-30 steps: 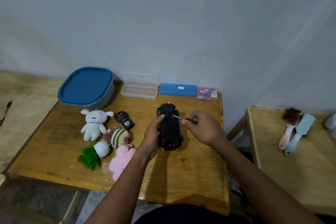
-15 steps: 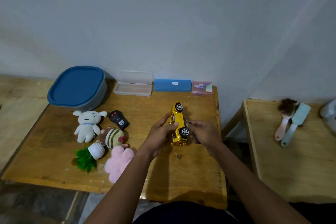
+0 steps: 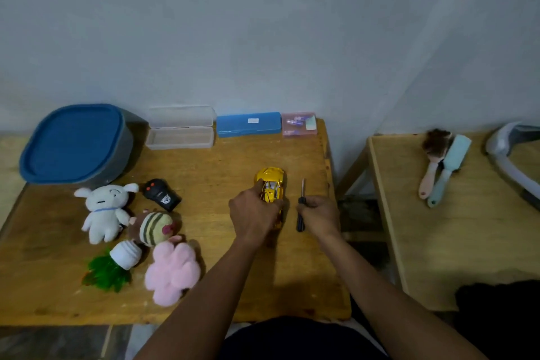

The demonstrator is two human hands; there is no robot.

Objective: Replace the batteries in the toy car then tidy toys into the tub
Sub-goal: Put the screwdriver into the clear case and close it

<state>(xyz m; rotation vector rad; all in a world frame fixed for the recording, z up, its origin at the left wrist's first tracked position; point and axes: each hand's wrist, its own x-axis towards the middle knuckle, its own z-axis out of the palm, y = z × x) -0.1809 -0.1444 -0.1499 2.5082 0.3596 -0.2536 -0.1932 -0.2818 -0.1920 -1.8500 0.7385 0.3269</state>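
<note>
One yellow toy car (image 3: 270,185) at frame centre on the bench (image 3: 222,166).
Left hand (image 3: 253,215) clasped over car; right hand (image 3: 318,215) gripping one screwdriver (image 3: 301,207); five toys lower left; one lidded tub (image 3: 74,143) upper left.

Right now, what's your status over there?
Left hand on yellow toy car, upright on table. Right hand holds screwdriver. Tub lidded; toys not tidied.

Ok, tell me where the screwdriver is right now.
In the head view the screwdriver is in the right hand, just right of the yellow toy car that the left hand holds on the table.
</note>
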